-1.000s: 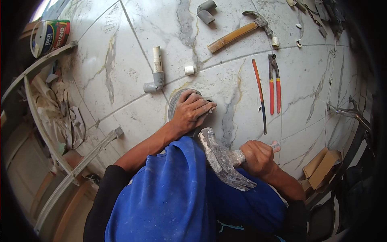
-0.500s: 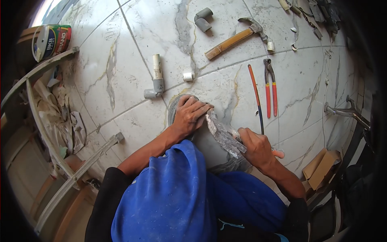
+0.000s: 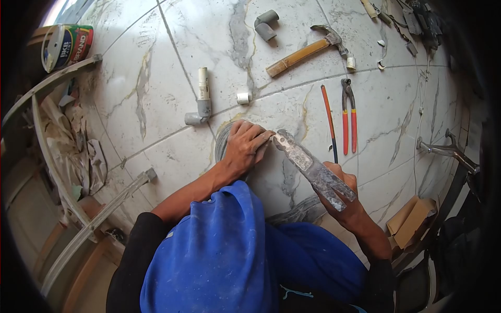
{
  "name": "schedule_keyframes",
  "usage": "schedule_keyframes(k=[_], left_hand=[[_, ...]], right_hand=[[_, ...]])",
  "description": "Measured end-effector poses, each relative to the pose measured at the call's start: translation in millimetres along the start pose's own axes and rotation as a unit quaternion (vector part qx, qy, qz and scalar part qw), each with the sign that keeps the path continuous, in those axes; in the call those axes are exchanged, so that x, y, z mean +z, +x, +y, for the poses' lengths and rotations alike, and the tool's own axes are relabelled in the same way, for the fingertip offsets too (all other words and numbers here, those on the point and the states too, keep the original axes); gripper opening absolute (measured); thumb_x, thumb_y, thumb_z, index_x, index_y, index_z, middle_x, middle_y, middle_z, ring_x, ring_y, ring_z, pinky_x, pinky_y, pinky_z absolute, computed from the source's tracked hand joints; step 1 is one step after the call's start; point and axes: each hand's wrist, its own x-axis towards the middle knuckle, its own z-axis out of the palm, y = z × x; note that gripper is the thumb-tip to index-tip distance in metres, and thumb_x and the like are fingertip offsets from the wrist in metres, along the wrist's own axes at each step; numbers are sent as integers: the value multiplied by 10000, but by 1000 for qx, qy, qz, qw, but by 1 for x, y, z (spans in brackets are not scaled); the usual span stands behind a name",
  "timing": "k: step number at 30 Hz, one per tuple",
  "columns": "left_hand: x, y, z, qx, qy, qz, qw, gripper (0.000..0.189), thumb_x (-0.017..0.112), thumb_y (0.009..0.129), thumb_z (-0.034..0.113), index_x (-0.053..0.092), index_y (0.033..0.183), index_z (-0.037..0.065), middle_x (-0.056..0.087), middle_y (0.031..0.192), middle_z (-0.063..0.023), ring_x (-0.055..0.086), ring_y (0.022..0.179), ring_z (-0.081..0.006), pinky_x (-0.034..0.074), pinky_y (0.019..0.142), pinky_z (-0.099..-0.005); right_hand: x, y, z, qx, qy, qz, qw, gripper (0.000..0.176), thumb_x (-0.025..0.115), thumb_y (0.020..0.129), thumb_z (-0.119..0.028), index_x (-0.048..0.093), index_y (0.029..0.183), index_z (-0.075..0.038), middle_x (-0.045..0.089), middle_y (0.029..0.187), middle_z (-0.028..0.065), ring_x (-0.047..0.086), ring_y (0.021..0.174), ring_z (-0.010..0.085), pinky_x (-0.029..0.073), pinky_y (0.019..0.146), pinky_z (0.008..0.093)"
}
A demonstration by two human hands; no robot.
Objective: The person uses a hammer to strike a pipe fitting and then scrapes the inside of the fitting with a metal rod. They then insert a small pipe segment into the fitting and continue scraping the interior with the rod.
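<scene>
My right hand (image 3: 350, 201) is closed around a hammer, its handle mostly hidden by the hand. The worn, grey-spattered claw hammer head (image 3: 309, 166) is raised over the floor, the split claw toward me and the striking end beside my left fingertips. My left hand (image 3: 244, 146) has its fingers pressed together in a pinch; anything between them is too small or hidden to name. Under and beside that hand shows a grey, ribbed, round thing (image 3: 221, 142), partly covered. Just beyond lie a short white pipe piece (image 3: 242, 98) and a grey elbow fitting with a pipe stub (image 3: 201, 107).
On the marble-patterned tiles (image 3: 172, 99) lie a wooden-handled hammer (image 3: 300, 56), red-handled pincers (image 3: 349, 122), a red-and-black rod (image 3: 329, 120) and another grey elbow (image 3: 265, 25). A metal frame (image 3: 96, 224) and paint bucket (image 3: 68, 48) stand left; a cardboard box (image 3: 412, 221) sits right.
The hammer has gone from a blurred swing to a clearer, raised pose, its head shifted right and turned. My left hand stays nearly in place.
</scene>
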Motion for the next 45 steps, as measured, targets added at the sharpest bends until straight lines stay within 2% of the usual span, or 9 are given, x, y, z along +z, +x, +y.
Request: schedule_keyframes(k=[5, 11, 14, 21, 24, 31, 34, 36, 45], left_hand=[[-7, 5, 5, -7, 46, 10, 999, 263, 708, 710, 83, 675, 963, 147, 666, 957, -8, 586, 926, -199, 374, 944, -431], [4, -6, -5, -30, 2, 38, 999, 255, 705, 626, 66, 670, 878, 88, 681, 967, -13, 597, 887, -188, 374, 956, -435], [2, 1, -3, -29, 2, 43, 999, 233, 693, 631, 56, 666, 861, 83, 680, 939, -18, 588, 844, -189, 393, 910, -402], [-2, 0, 0, -45, -10, 38, 998, 289, 696, 643, 73, 665, 930, 82, 680, 943, -16, 586, 844, -192, 395, 894, -393], [2, -4, -5, -16, 0, 27, 1000, 295, 700, 628, 78, 666, 921, 80, 675, 976, -17, 585, 853, -190, 397, 900, -393], [3, -2, -6, 2, 14, 38, 999, 288, 708, 609, 79, 665, 893, 82, 665, 945, -11, 579, 866, -188, 401, 883, -389], [6, -5, -7, -14, 0, 7, 1000, 278, 700, 631, 89, 665, 906, 94, 664, 970, 0, 576, 863, -185, 396, 892, -394], [6, -6, -5, -11, 12, 7, 1000, 268, 695, 648, 124, 677, 915, 128, 673, 957, 13, 577, 865, -179, 392, 896, -405], [-2, 2, 0, -41, -61, 90, 993, 194, 687, 736, 59, 675, 928, 80, 656, 980, -35, 587, 832, -211, 417, 835, -382]], right_hand=[[-15, 5, 2, -9, 23, 17, 1000, 284, 688, 761, -89, 550, 964, 54, 606, 943, 145, 643, 601, 242, 510, 485, 313], [-4, 21, -11, -59, 52, 47, 996, 316, 689, 788, -102, 497, 1005, 25, 591, 706, 132, 628, 553, 288, 502, 475, 346], [15, 21, 4, 40, -100, -84, 991, 287, 694, 790, -99, 455, 913, 2, 582, 703, 149, 611, 539, 312, 476, 439, 361], [-1, 26, -16, -59, 31, 43, 997, 296, 703, 775, -94, 453, 907, -5, 574, 693, 153, 602, 532, 320, 480, 439, 371], [14, 23, -3, 75, -105, -116, 985, 265, 682, 799, -115, 470, 908, 1, 593, 734, 153, 621, 570, 326, 488, 466, 391], [-1, 23, -23, -10, 54, 18, 998, 268, 666, 823, -123, 476, 961, 8, 594, 731, 174, 622, 588, 355, 494, 476, 398], [9, 18, -10, 6, 43, -17, 999, 273, 665, 823, -123, 495, 988, 13, 588, 729, 181, 617, 586, 364, 494, 482, 402], [15, 19, -7, 122, -98, -133, 979, 257, 666, 807, -100, 520, 984, 13, 581, 727, 172, 613, 585, 362, 497, 485, 400], [-15, 10, -19, -24, 4, 18, 1000, 234, 649, 786, -28, 603, 1013, 6, 620, 885, 148, 653, 647, 259, 528, 535, 311]])
